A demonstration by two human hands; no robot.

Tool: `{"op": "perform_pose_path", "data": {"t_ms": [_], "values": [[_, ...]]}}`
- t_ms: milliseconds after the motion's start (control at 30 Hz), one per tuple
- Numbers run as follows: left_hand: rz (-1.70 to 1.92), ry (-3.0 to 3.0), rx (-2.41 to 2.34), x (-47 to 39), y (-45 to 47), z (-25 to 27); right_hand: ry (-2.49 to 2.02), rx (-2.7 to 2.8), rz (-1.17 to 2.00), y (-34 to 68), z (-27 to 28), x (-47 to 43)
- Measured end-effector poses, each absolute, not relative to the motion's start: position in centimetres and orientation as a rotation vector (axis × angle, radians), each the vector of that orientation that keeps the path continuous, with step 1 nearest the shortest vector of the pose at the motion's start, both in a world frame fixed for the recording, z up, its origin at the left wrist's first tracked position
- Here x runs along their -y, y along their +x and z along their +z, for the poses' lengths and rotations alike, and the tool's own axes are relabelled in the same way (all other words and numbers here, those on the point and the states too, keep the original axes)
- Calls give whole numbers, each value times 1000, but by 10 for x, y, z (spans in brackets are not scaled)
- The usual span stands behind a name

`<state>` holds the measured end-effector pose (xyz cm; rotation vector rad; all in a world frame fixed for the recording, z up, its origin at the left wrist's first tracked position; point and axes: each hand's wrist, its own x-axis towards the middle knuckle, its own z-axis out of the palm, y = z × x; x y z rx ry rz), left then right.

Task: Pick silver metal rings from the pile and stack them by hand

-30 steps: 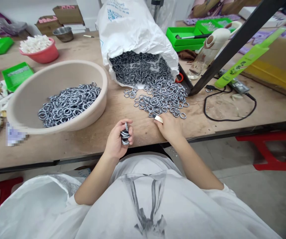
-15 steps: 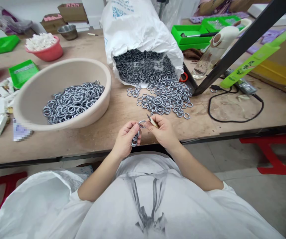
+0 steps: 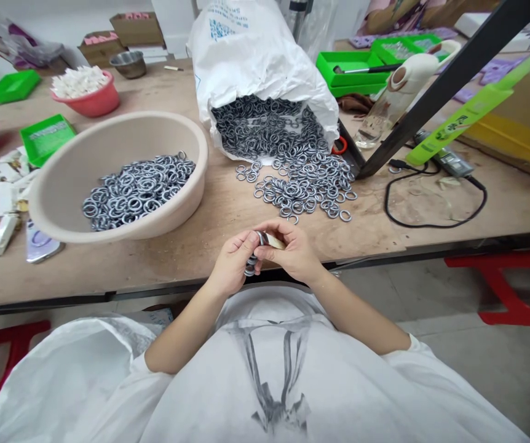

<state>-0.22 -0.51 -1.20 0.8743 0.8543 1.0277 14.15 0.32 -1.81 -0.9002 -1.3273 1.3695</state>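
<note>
My left hand (image 3: 233, 259) is closed around several grey metal-looking rings (image 3: 249, 268), part of them hidden by the fingers. One ring (image 3: 262, 237) is pinched at its thumb and fingertips. My right hand (image 3: 295, 251) grips a small knife with a pale handle (image 3: 274, 242), its blade end against that ring and mostly covered by fingers. Both hands meet just above the table's front edge. Beyond them, loose rings (image 3: 311, 181) spill from a white sack (image 3: 256, 55) lying on its side. To the left, a beige basin (image 3: 48, 184) holds a heap of similar rings.
A phone (image 3: 41, 243) and white pieces (image 3: 4, 200) lie left of the basin. Rising at the right are a slanted dark metal bar (image 3: 440, 86) and a bright green strip (image 3: 463, 117); a black cable (image 3: 424, 224) loops below. Green trays (image 3: 348, 61) stand behind.
My right hand has turned the knife inward, so its blade no longer points up and away. The ring held between both hands has tilted and sits closer to my left fingers.
</note>
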Motion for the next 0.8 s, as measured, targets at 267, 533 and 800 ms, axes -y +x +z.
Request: {"op": "perform_pose_path", "data": {"t_ms": [267,533,800], "values": [[947,825,-843,8,-2,-9,-918,1294,1336,141,-17,-5],[953,805,-809,6,-5,-5,-1015,1570,992,154,-9,-6],[971,779,-849,6,-5,-8,-992,1933,721,155,-8,7]]}}
